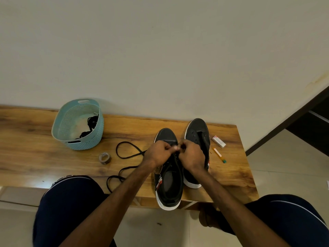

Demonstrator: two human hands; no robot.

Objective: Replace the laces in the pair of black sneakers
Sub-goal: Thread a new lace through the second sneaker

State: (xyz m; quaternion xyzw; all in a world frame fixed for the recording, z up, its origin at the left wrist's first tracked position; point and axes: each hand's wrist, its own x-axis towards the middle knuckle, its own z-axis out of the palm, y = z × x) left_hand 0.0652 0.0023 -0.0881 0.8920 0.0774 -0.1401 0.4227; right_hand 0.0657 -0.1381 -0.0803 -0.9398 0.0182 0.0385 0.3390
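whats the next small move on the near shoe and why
Probably draw the lace through the eyelet to take up slack. The left hand and right hand seem to pinch it at the near sneaker's front eyelets, while most of it lies in loose loops on the table.

Surface [26, 139]: honey-brown wood with dark streaked grain. Basket [58, 120], left of centre: pale blue, fine dotted weave; the laces [90, 123] inside it are black. Loose lace [128, 155]: black. Sneakers [197, 127], right of centre: black uppers, white soles; the nearer sneaker [168, 186] bears red-and-white side marks. Small box [219, 141], far right: white, red print. Stick [219, 155] below it: orange and white, green tip. Trousers [71, 202], lower corners: navy, thin white stripe.
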